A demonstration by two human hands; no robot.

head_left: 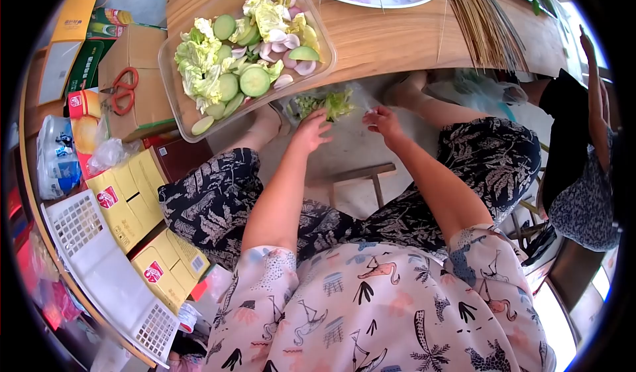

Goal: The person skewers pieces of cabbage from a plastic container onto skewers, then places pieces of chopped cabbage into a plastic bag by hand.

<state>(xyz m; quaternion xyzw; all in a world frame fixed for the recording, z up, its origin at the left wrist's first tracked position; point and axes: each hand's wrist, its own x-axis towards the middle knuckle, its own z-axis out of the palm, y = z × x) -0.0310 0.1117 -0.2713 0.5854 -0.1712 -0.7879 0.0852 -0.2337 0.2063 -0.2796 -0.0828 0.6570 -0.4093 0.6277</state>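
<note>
Between my knees, just below the table edge, is a clear plastic bag (pixel 358 98) with green lettuce leaves (pixel 336 103) inside. My left hand (pixel 313 131) is at the bag's near left side, its fingers apart; contact with the plastic is hard to make out. At the bag's right edge, my right hand (pixel 385 123) has its fingers pinched together on the plastic. A clear plastic tub (pixel 324 27) on the table's left end holds lettuce, cucumber slices (pixel 254 81) and pale pink-white pieces (pixel 277 43).
On the wooden table (pixel 391 41) are a white oval tray (pixel 371 0) and a bundle of thin sticks (pixel 487 24). Red-handled scissors (pixel 122 92) lie on a cardboard box (pixel 144 60) at left, near yellow boxes (pixel 126 196). Another person (pixel 576 153) is at right.
</note>
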